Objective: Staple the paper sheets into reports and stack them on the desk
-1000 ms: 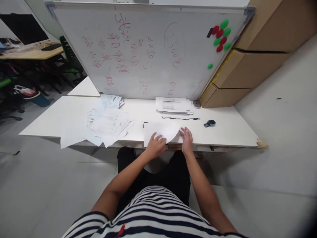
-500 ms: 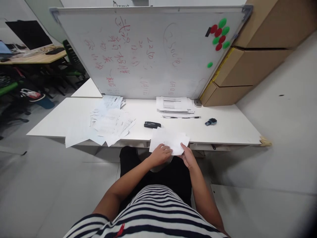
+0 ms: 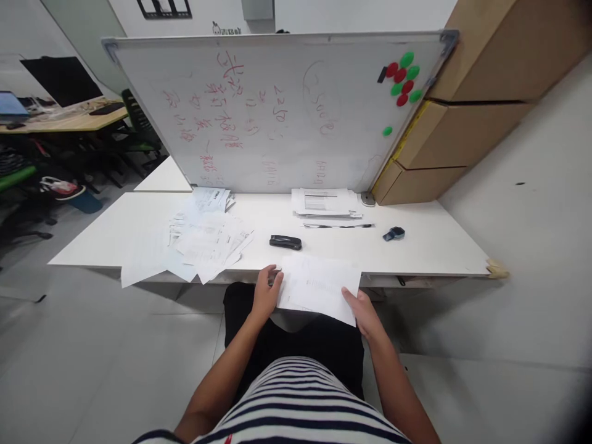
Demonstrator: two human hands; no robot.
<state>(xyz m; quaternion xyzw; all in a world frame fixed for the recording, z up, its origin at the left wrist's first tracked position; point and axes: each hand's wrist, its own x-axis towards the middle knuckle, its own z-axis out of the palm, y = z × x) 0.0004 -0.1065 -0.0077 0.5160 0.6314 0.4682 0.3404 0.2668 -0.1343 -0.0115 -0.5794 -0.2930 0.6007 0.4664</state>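
White sheets of paper [image 3: 317, 283] with faint print lie flat over my lap at the desk's front edge. My right hand [image 3: 363, 310] is closed on their right side, thumb on top and fingers hidden beneath. At the left edge of the sheets is my left hand [image 3: 267, 291], its thumb and fingers apart and the tips close to or touching the paper. Just beyond the sheets, a black stapler [image 3: 285, 242] rests on the desk. To the left, a loose heap of printed papers [image 3: 210, 237] is spread out, some hanging over the front edge.
On the white desk [image 3: 430, 253] are a paper stack [image 3: 326, 202], a thin dark strip [image 3: 338, 226], a wristwatch [image 3: 394, 234] and a grey mouse [image 3: 368, 198]. Behind stand a whiteboard [image 3: 287, 148] with magnets and piled cardboard boxes [image 3: 435, 135].
My left hand has moved off the top of the sheets to their left edge. The sheets now lie more spread and lower, with my right hand still gripping them. The view has tilted up slightly.
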